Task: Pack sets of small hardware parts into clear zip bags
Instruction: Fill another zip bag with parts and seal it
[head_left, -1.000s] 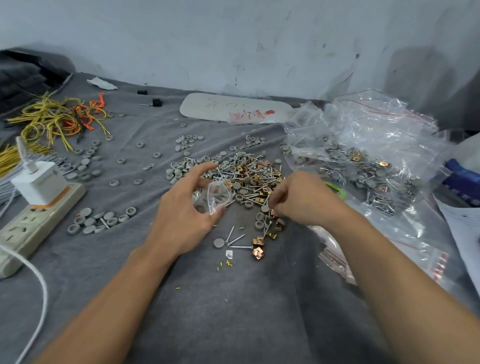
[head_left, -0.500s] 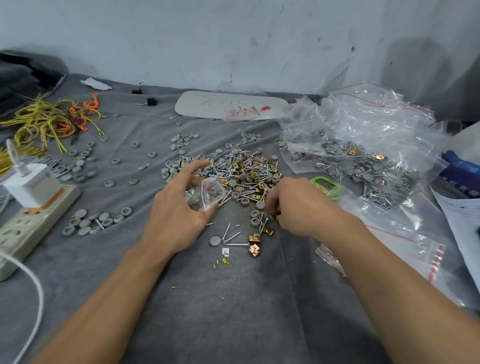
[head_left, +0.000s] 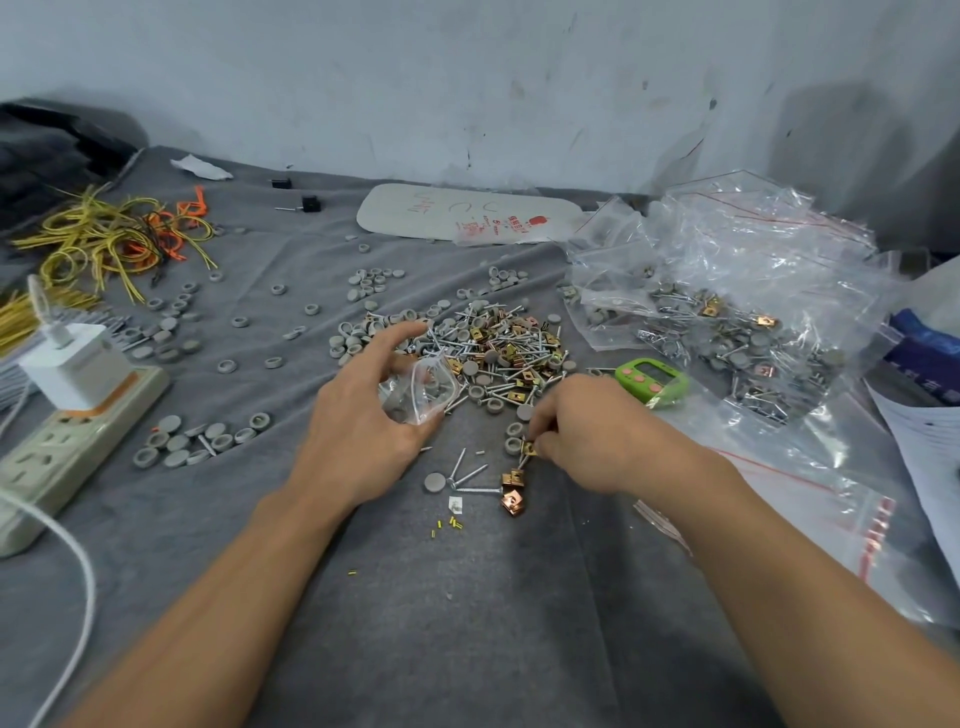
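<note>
Pinching brass clip (head_left: 529, 449) between right fingers (head_left: 546, 437).

L hand (head_left: 358, 421) holds zip bag (head_left: 423, 392); R hand (head_left: 587, 431) pinches brass clip (head_left: 529, 448)

Bare worktop (head_left: 467, 634) is lying open at the near edge; a parts heap (head_left: 506, 343) is blocking the middle, bags (head_left: 737, 291) crowding the right, a power strip (head_left: 78, 447) the left.

Both forearms reach in from the near side. Left hand (head_left: 363, 426) cups a clear bag (head_left: 423, 395), forefinger extended. Right hand (head_left: 587, 436), knuckles up, pinches a brass clip (head_left: 529, 449).
</note>
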